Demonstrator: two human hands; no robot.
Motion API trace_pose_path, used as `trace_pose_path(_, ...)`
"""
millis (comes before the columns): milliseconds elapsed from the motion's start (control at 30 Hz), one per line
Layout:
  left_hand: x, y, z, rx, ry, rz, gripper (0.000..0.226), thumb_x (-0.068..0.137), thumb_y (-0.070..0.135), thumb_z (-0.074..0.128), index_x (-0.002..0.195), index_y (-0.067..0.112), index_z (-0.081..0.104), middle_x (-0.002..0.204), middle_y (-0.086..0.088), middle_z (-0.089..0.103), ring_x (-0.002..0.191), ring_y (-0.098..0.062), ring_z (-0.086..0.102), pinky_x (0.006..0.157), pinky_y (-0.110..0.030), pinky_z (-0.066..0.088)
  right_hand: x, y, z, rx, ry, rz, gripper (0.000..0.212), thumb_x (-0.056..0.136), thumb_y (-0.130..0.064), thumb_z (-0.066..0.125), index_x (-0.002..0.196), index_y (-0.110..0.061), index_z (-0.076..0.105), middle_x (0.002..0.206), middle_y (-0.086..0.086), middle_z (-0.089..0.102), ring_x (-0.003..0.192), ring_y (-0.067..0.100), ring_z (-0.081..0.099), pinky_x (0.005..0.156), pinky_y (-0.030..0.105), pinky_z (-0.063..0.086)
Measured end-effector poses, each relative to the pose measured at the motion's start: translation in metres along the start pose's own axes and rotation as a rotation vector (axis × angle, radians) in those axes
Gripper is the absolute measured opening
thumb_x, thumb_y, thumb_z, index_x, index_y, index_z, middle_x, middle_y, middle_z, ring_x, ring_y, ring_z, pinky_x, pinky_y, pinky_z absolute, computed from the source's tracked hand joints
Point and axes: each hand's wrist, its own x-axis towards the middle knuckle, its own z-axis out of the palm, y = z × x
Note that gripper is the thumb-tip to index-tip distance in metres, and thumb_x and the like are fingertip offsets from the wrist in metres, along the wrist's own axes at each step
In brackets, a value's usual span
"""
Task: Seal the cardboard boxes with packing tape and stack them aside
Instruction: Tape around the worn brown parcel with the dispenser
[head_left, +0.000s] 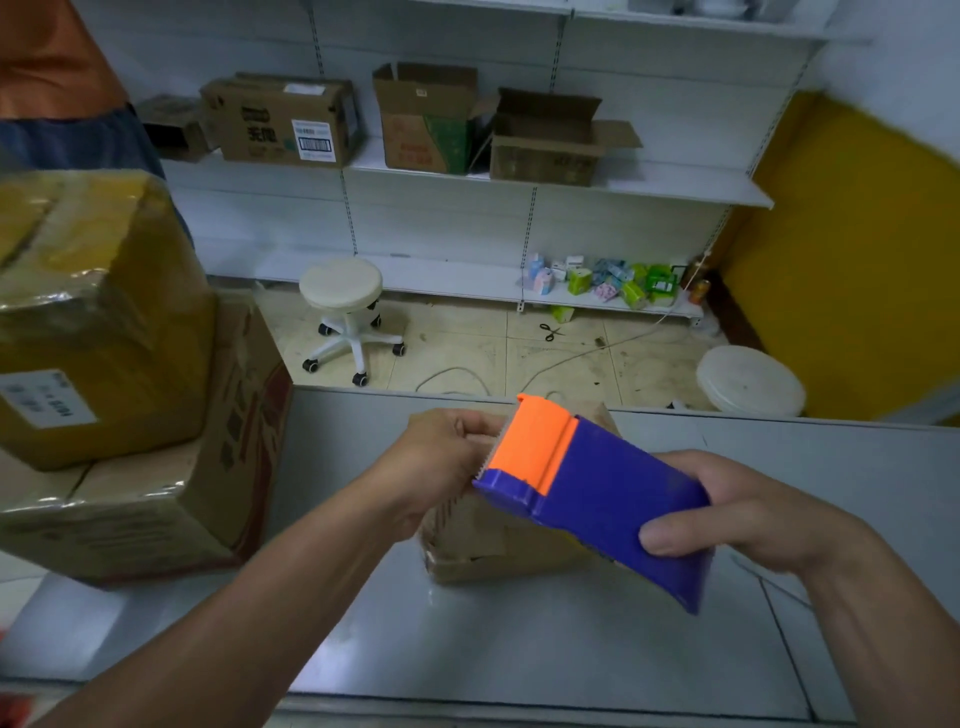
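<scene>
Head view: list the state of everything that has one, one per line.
tape dispenser: gripped by right hand, above small box
left hand: fingers curled at dispenser's toothed edge
small box: on table, top mostly hidden
stacked boxes: taped shut
right shelf boxes: flaps open

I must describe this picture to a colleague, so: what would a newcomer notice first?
The purple and orange tape dispenser stands out at the centre, gripped by the right hand, with the left hand at its toothed edge, over a small cardboard box on the grey table. At the left, a yellowish taped box sits on a larger cardboard box.
</scene>
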Motion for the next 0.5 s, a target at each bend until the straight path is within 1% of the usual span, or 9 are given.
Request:
trace_pose_path(67,0.001,0.006,-0.005,-0.043,0.025,0.04,0.013,0.091,0.002,0.061,0.093,0.006,0.073,0.08,-0.009,0.075,0.073,-0.017,0.07,0.068,-0.027,0.058,0.002,-0.016,-0.001,-0.058,0.036,0.036,0.043,0.064,-0.035,0.076,0.101,-0.015,0.069,0.102,0.01,0.072,0.092,0.021,0.069,0.074,0.023,0.052)
trace_pose_path(133,0.002,0.012,-0.011,-0.117,0.048,0.079,0.01,0.087,0.004,0.067,0.095,0.005,0.073,0.078,-0.008,0.075,0.07,-0.015,0.07,0.062,-0.023,0.056,0.002,-0.03,-0.004,-0.102,0.064,0.054,0.045,0.061,-0.037,0.076,0.099,-0.015,0.07,0.1,0.01,0.073,0.091,0.021,0.07,0.073,0.021,0.053)
trace_pose_path(233,0.002,0.018,-0.024,-0.204,0.1,0.145,0.026,0.08,0.008,0.074,0.106,0.006,0.07,0.085,-0.009,0.077,0.074,-0.015,0.072,0.064,-0.021,0.056,-0.003,-0.045,-0.011,-0.172,0.099,0.089,0.032,0.056,-0.042,0.076,0.085,-0.027,0.074,0.09,0.005,0.074,0.082,0.016,0.07,0.066,0.018,0.051)
trace_pose_path(267,0.001,0.019,-0.029,-0.216,0.124,0.163,0.029,0.079,0.008,0.075,0.107,0.008,0.069,0.086,-0.008,0.077,0.075,-0.015,0.073,0.064,-0.019,0.056,-0.005,-0.048,-0.014,-0.186,0.105,0.101,0.033,0.054,-0.044,0.077,0.083,-0.029,0.074,0.09,0.005,0.074,0.082,0.016,0.07,0.066,0.019,0.051)
trace_pose_path(367,-0.002,0.022,-0.036,-0.228,0.16,0.204,0.036,0.077,0.01,0.077,0.111,0.015,0.067,0.085,-0.007,0.077,0.078,-0.016,0.074,0.061,-0.017,0.053,-0.007,-0.053,-0.024,-0.246,0.105,0.156,0.046,0.054,-0.049,0.081,0.09,-0.022,0.071,0.098,0.012,0.072,0.088,0.023,0.069,0.073,0.025,0.051)
trace_pose_path(433,-0.003,0.024,-0.036,-0.202,0.176,0.239,0.038,0.077,0.011,0.077,0.112,0.018,0.066,0.084,-0.007,0.077,0.08,-0.017,0.074,0.063,-0.018,0.053,-0.006,-0.056,-0.028,-0.269,0.086,0.181,0.044,0.056,-0.046,0.079,0.092,-0.021,0.07,0.099,0.012,0.072,0.087,0.021,0.069,0.072,0.024,0.052)
trace_pose_path(500,-0.003,0.027,-0.035,-0.2,0.199,0.258,0.039,0.077,0.01,0.077,0.114,0.017,0.066,0.084,-0.007,0.077,0.081,-0.018,0.074,0.063,-0.019,0.053,-0.002,-0.06,-0.034,-0.286,0.074,0.202,0.047,0.057,-0.045,0.077,0.096,-0.02,0.069,0.098,0.01,0.072,0.088,0.02,0.069,0.072,0.023,0.051)
